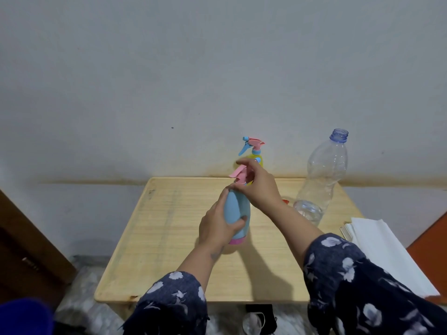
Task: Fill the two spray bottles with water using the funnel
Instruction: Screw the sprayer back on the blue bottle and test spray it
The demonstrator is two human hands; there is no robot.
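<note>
fingers [238, 224] around blue spray bottle [235, 209]

**Legible text: none observed**

Head view checked for writing, labels, brands, numbers and signs. No readable text on the blue spray bottle [235, 209], the yellow spray bottle [256, 156] behind it, or the clear plastic bottle [321, 180], which carries no label. The white paper stack [377, 247] shows blank. The wall [169, 81] bears no sign.

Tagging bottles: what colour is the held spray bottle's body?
Light blue body, pink base band; head view.
</note>
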